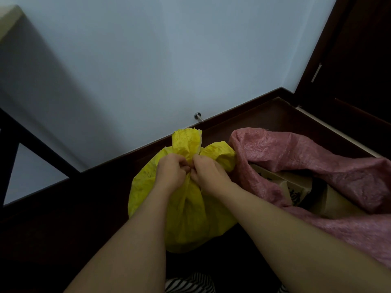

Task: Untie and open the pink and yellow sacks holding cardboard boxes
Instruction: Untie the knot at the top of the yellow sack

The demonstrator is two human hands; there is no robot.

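A yellow woven sack (188,210) stands on the dark floor, its neck bunched and tied, with loose flaps sticking up above the knot. My left hand (172,171) and my right hand (208,171) meet at that knot, fingers curled and pinching the gathered material. To the right lies a pink woven sack (330,166) with its mouth open. Inside it a cardboard box (296,190) with dark printing shows. The tie itself is hidden under my fingers.
A pale wall (158,60) runs behind the sacks, with a dark skirting board and a metal door stopper (198,116) near the floor. A dark wooden door (355,60) stands at the right. Dark railing bars (12,144) cross the left side. Striped clothing (188,283) shows at the bottom.
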